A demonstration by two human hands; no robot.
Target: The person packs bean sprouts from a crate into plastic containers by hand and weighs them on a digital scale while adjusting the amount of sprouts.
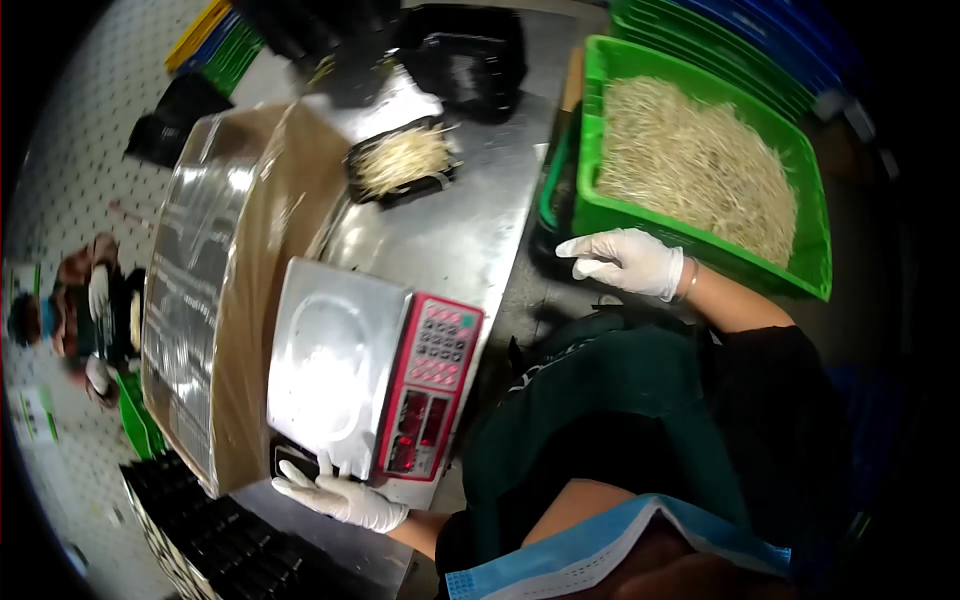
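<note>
My left hand, in a white glove, has its fingers spread at the near corner of a scale. Whether the fingertips touch the scale's plate I cannot tell. A dark, flat object lies partly under those fingers. The scale has a red keypad panel with lit red digits, and its metal plate bears nothing. My right hand, also gloved, is held beside the green crate, fingers stretched out and holding nothing. Pale bean sprouts fill the crate. Farther along the table, a black tray holds more sprouts.
A cardboard box with clear plastic stands beyond the scale on the metal table. Black containers stand at the table's far end. Stacked black trays are at lower left. Another gloved person is across the floor.
</note>
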